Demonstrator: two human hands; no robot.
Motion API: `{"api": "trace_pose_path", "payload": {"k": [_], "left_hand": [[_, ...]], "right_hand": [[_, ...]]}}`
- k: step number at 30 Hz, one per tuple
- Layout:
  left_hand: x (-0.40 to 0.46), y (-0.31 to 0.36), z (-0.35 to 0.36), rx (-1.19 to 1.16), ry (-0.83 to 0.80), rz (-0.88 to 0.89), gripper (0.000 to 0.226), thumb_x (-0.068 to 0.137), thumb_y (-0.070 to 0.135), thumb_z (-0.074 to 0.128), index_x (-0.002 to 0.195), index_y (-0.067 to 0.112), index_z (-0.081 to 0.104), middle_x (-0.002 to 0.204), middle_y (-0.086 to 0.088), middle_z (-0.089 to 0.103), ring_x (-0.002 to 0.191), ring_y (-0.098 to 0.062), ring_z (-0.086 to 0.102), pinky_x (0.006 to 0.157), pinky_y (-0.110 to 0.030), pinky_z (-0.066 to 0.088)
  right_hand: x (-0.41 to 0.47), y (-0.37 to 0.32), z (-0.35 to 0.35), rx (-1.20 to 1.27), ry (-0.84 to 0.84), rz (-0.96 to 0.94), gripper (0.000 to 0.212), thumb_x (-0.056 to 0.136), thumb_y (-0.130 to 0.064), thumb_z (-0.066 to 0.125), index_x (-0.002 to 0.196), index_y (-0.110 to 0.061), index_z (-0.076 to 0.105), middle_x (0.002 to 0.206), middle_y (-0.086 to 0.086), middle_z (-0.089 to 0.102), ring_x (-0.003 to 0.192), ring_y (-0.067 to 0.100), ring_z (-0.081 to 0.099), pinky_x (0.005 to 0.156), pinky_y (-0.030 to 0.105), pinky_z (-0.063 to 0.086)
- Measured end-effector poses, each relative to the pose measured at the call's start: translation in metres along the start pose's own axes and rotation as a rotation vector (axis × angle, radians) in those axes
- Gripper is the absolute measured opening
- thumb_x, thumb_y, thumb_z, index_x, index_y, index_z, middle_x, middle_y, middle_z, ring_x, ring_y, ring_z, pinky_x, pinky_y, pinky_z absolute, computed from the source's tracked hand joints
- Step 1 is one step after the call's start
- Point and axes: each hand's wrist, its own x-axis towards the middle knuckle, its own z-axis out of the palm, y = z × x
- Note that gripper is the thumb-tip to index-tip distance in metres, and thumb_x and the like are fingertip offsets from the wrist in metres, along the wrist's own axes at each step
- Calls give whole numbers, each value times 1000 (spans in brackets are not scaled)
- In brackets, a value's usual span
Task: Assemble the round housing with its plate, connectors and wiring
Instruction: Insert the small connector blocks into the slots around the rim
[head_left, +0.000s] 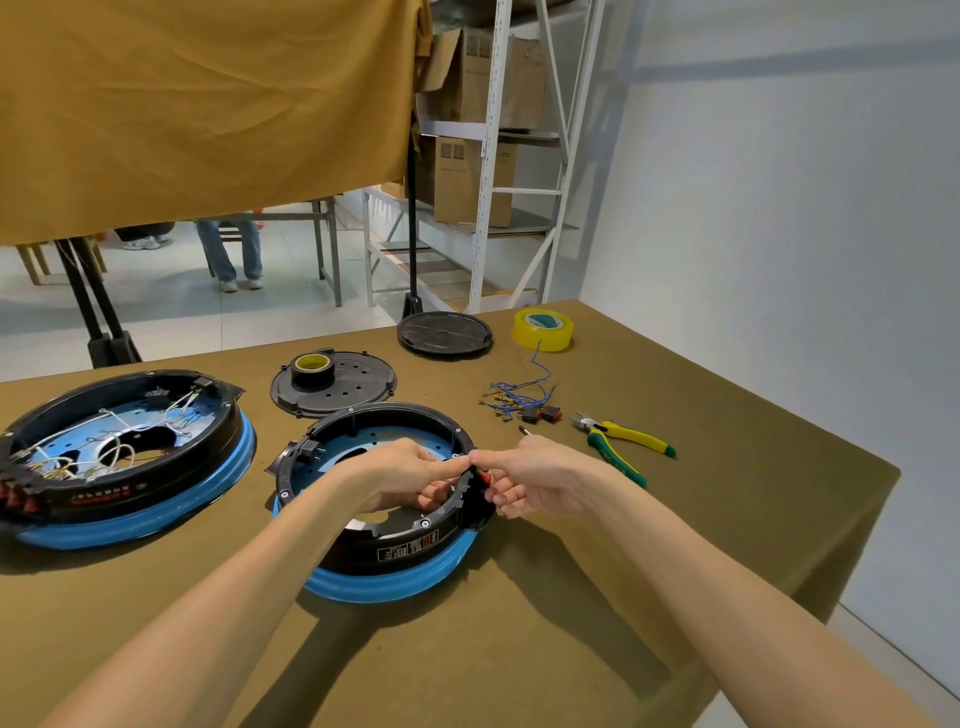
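A round black housing (395, 545) with a blue base ring lies in front of me on the table. My left hand (405, 475) reaches inside it and its fingers hold the right rim wall from within. From outside, my right hand (530, 480) pinches a small red and black switch connector (483, 475) against that same rim wall. Blue wires with brass terminals and two more red switches (524, 402) lie loose behind my right hand. A perforated black plate (353, 392) rests behind the housing, with a black tape roll (311, 370) on it.
A second housing (119, 457), wired with white leads, sits at the left. Yellow-green cutters (628, 439), a yellow tape roll (543, 330) and a black round lid (444, 334) lie toward the back right. The table edge runs close on the right.
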Motion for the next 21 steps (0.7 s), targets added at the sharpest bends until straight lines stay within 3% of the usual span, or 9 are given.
{"api": "trace_pose_path", "payload": {"k": [5, 10, 16, 21], "left_hand": [[0, -1, 0, 11, -6, 15, 32, 99, 39, 64, 96, 8, 72, 66, 5, 66, 55, -6, 58, 53, -18, 48], [1, -11, 6, -34, 75, 87, 38, 97, 44, 67, 101, 7, 75, 73, 2, 72, 61, -7, 65, 55, -18, 51], [3, -16, 10, 175, 164, 144, 48, 94, 61, 62, 106, 17, 76, 96, 0, 80, 85, -11, 73, 79, -27, 55], [3, -16, 11, 181, 164, 156, 46, 95, 59, 61, 102, 16, 76, 87, 4, 79, 74, -4, 71, 71, -22, 52]], "right_hand": [[7, 20, -6, -17, 262, -193, 26, 102, -31, 63, 95, -6, 69, 65, 1, 63, 50, 9, 55, 48, 20, 46], [11, 45, 1, 265, -43, -113, 34, 97, -33, 70, 110, -2, 69, 69, 2, 65, 58, 11, 60, 56, 22, 52], [20, 71, 1, 629, -153, -150, 29, 95, -16, 71, 122, -4, 70, 80, 7, 67, 68, 15, 65, 64, 26, 58], [23, 74, 1, 642, -158, -146, 25, 96, -7, 67, 120, -4, 68, 78, 7, 67, 66, 15, 64, 64, 28, 58]]}}
